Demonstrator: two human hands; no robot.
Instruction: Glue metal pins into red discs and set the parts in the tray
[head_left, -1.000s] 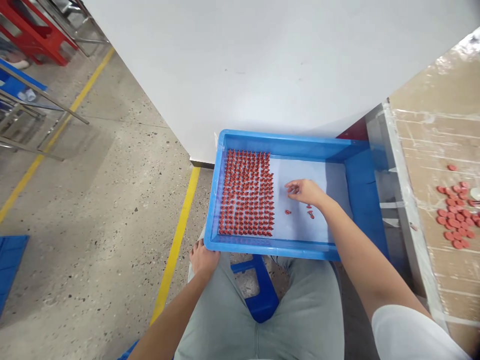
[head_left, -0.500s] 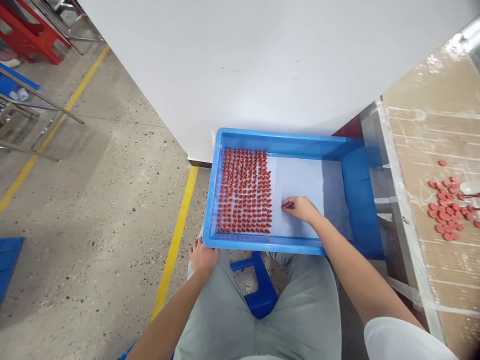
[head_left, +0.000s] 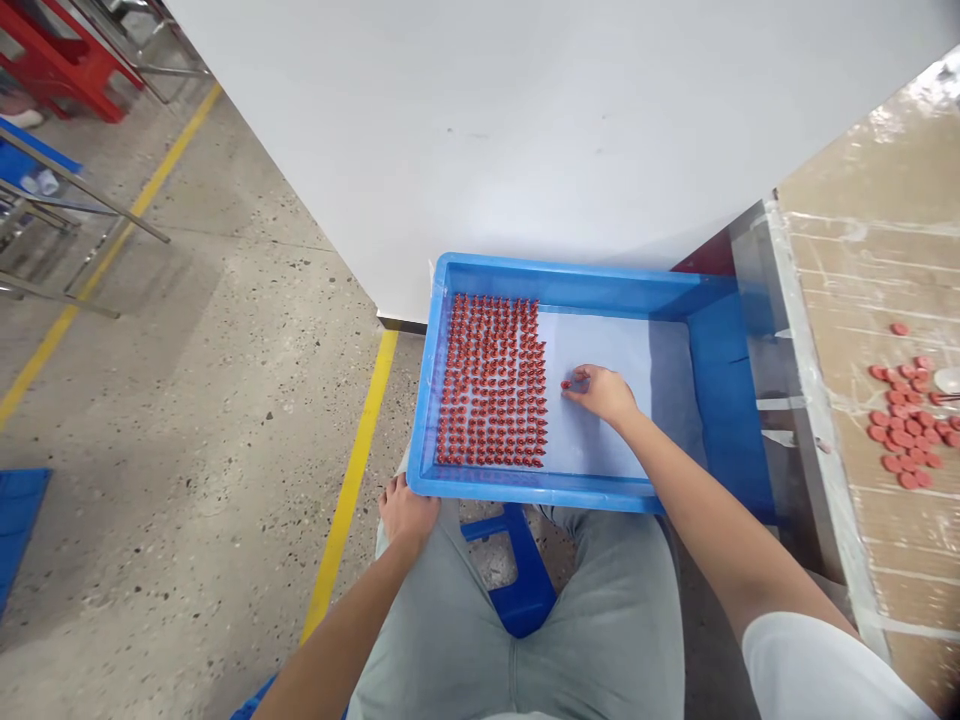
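A blue plastic tray [head_left: 570,494] lies across my knees, lined with pale paper. Several rows of small red parts [head_left: 493,383] fill its left half. My right hand [head_left: 604,393] is inside the tray, just right of those rows, fingers pinched on a small red part [head_left: 567,384] held low over the paper. My left hand [head_left: 406,513] rests on my left knee, touching the tray's near left corner, fingers spread flat with nothing in them.
A white wall panel [head_left: 525,130] rises behind the tray. To the right stands a taped brown bench [head_left: 862,290] with several loose red discs [head_left: 911,430]. A blue stool [head_left: 525,580] shows between my legs. Yellow floor lines [head_left: 349,500] and metal racks [head_left: 67,200] lie left.
My right hand picked the loose red parts off the paper near the tray's front, then moved back toward the far side beside the rows. The left hand stayed put.
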